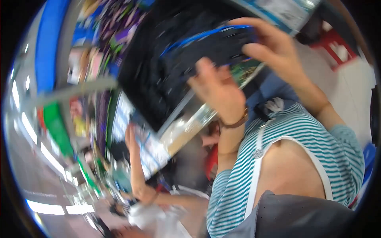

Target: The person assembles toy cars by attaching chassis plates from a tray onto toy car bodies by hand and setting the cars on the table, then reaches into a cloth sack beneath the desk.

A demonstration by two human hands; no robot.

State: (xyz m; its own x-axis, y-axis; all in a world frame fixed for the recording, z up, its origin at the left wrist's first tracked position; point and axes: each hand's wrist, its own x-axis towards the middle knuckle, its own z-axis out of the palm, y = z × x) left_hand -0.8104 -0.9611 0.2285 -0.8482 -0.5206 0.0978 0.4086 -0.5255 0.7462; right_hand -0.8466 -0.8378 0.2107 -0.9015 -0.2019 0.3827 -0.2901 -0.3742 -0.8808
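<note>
My right hand (274, 45) grips the right end of a dark, flat piece with a bright blue edge (210, 35), thumb on the near side and fingers over the far side. Motion blur hides what kind of thing it is. Just in front of its near side is my left hand (222, 91), smeared, with thumb and fingers apart and nothing visible held; whether it touches the piece I cannot tell. Behind both hands stands a large black tray or bin (145, 75) holding dark items too blurred to name.
At the left, a co-worker in a white top (154, 218) reaches an arm (137, 170) toward the bench. Clear plastic bags (180, 131) lie beside the bin. Colourful goods (119, 31) fill the far left. A red stool (335, 49) stands on the floor at right.
</note>
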